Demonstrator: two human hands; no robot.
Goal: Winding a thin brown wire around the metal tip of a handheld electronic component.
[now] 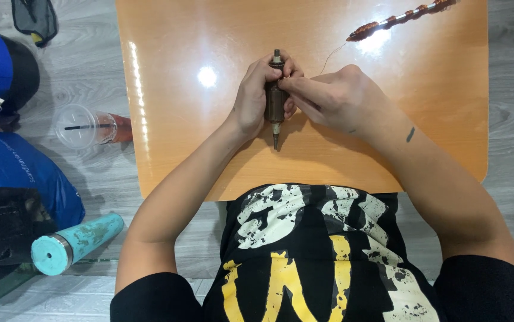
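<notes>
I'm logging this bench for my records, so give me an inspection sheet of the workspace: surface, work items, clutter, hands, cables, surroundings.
Surface: glossy orange table, with glare spots.
Work items: dark motor armature on a shaft, held upright over the table; thin copper wire runs from it toward a wound copper rod at the far edge.
Clutter: nothing seen on the table.
Hands: left hand wraps the armature; right hand pinches at its upper side.
Cables: nothing seen besides the wire.
Surroundings: grey plank floor with a lidded plastic cup, a teal flask, a blue bag.

table [179, 119] – glossy wood | rotor [275, 101] – dull metal, copper wire
</notes>
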